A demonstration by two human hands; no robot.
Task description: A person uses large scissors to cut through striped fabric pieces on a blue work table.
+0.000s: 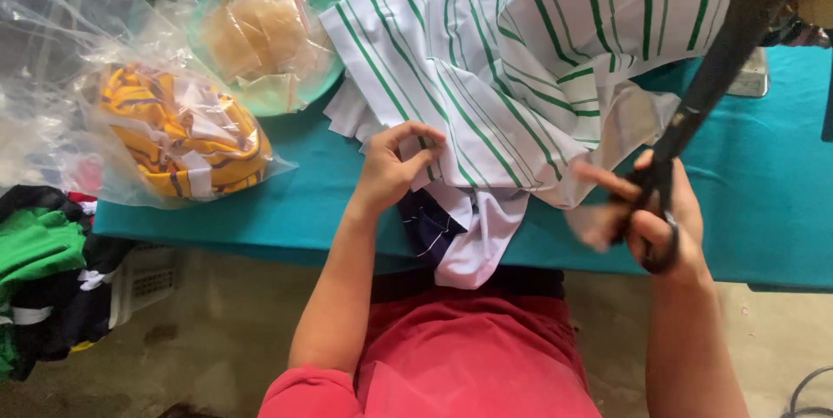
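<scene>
Teal surface carries a white shirt with green stripes at 12 o'clock. Left hand pinches the shirt's edge with narrow fingers. Right hand, at 3 o'clock, holds dark scissors, fingers closed through the handles.

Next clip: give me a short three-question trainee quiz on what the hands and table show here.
1. True or false: the right hand holds black scissors.
2. What does the left hand touch? A) the white garment with green stripes B) the green plate C) the clear bag of yellow striped fabric
3. What colour is the table cover?

Key: 1 true; 2 A; 3 teal.
</scene>
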